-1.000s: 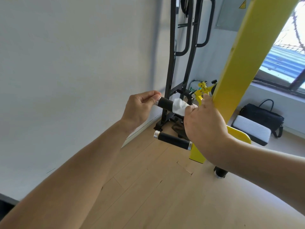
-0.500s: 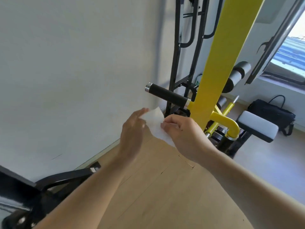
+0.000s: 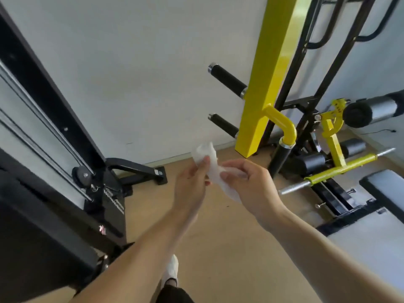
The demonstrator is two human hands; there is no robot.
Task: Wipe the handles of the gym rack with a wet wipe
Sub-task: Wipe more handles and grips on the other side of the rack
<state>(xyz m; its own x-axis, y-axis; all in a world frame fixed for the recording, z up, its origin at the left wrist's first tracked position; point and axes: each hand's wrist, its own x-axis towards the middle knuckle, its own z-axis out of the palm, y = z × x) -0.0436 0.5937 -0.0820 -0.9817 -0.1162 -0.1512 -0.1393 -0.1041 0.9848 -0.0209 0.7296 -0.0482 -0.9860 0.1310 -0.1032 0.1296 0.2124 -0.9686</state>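
A white wet wipe (image 3: 209, 165) is held between both hands in front of me, above the wooden floor. My left hand (image 3: 192, 184) pinches its upper part with the thumb. My right hand (image 3: 251, 186) grips its lower part. Up and to the right, two black foam handles stick out leftward from the yellow post (image 3: 269, 84) of the gym rack: an upper handle (image 3: 228, 80) and a lower handle (image 3: 223, 125). A third black handle (image 3: 281, 158) hangs down from a yellow curved tube. Neither hand touches a handle.
A black cable machine (image 3: 54, 171) fills the left side. Its base foot (image 3: 140, 171) reaches toward the middle. A yellow and black bench assembly with a steel bar (image 3: 336, 171) and a padded bench (image 3: 384, 189) stands at the right. My white sock (image 3: 171, 270) shows below.
Both hands left the upper handle and dropped away from the rack with the wipe. The view swung left and down, bringing the cable machine into sight.
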